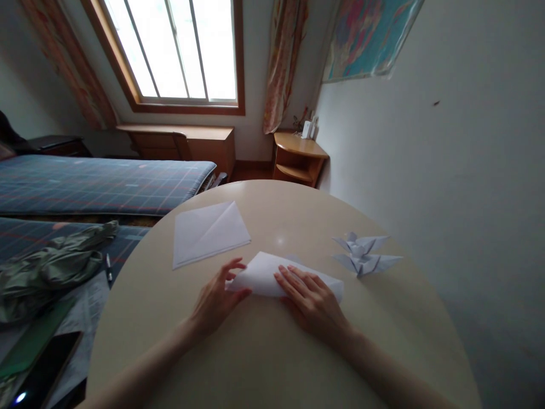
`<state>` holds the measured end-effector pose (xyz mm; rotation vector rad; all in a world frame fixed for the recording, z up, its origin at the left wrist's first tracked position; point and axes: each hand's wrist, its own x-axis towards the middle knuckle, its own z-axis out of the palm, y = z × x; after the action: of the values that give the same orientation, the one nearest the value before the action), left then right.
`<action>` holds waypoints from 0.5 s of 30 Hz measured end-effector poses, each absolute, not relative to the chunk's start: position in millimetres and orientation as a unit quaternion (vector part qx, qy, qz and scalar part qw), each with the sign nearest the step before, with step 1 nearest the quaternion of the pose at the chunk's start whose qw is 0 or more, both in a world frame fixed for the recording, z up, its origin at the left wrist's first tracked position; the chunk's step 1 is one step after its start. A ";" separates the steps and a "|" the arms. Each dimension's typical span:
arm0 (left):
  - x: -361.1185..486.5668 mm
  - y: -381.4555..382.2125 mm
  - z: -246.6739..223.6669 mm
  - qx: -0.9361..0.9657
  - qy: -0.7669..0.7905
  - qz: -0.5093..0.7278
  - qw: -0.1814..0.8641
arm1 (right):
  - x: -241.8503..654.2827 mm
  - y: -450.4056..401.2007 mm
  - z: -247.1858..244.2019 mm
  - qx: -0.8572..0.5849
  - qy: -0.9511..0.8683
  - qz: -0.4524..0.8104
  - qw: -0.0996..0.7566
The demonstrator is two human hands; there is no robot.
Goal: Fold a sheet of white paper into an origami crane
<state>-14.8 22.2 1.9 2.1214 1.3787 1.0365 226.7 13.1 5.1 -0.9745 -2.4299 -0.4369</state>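
Note:
A folded sheet of white paper point(264, 272) lies on the round table in front of me. My left hand point(219, 295) is at its left corner, the thumb on the near edge and the curved fingers around the far side. Flat across the right half of the paper rests my right hand point(313, 295), fingers stretched out and pressing down. Farther left is a small stack of white paper sheets point(208, 233), the top one with a diagonal crease. To the right stand two folded paper cranes point(361, 261), one behind the other.
The cream round table point(281, 199) meets the white wall on its right. Left of it, a plaid mattress point(106, 184) holds a green garment point(51, 267), papers and a dark phone point(46, 363). A small corner shelf point(300, 145) and a desk stand under the window.

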 end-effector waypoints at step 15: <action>-20.0 25.8 5.6 0.798 0.417 0.417 0.128 | 232.1 13.8 7.4 -0.354 -0.881 -0.159 0.272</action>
<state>-20.0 25.8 5.6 2.3197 1.2125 1.2123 232.1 13.8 7.4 -0.9518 -2.3702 -0.4287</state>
